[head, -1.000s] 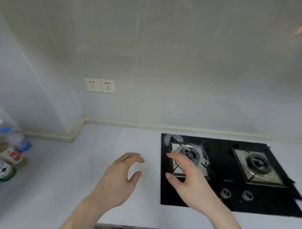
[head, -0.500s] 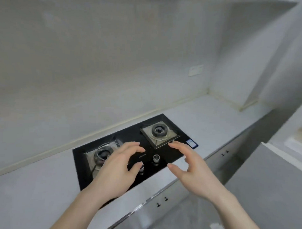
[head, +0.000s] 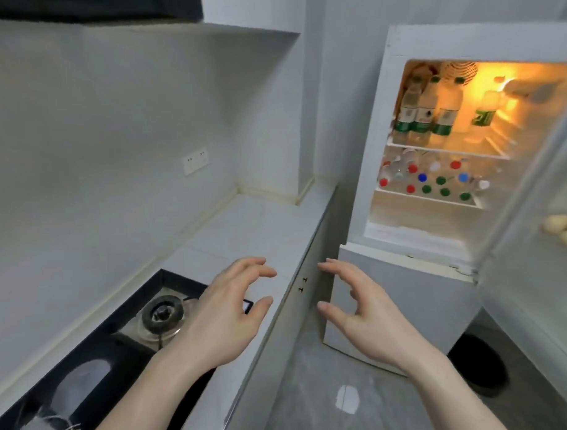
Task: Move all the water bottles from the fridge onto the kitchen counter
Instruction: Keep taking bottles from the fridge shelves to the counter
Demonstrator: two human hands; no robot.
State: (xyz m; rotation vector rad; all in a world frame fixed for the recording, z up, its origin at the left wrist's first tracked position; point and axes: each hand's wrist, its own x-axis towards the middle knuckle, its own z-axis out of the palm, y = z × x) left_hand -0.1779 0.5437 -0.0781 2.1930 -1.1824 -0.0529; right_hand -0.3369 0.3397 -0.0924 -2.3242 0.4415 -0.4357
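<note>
Both hands are up in front and carrying nothing: the left hand (head: 229,316) hovers over the edge of the kitchen counter (head: 260,228), fingers loosely curved, and the right hand (head: 364,311) hangs over the floor gap beside it, thumb and fingers spread as if ready to take something. The fridge (head: 404,294) lies ahead and to the right, its upper door (head: 534,244) swung wide, lamp glowing orange inside. On the top shelf stand green-labelled water bottles (head: 428,111), upright, long axes vertical, three packed together at the left and a fourth apart to the right. Below them, a second shelf shows a crowd of bottle caps (head: 430,180) in red, green, blue and white; whether those bottles stand or lie I cannot tell. The right hand is the nearer one, I'd say, with a clear line up and forward to the shelves. The reach goes above the closed lower compartment, and the open door flanks it on the right, eggs (head: 562,229) sitting in its rack. To the left, a gas hob (head: 163,315) occupies the counter; the bare stretch beyond it, toward the corner, looks like the handiest landing spot.
</note>
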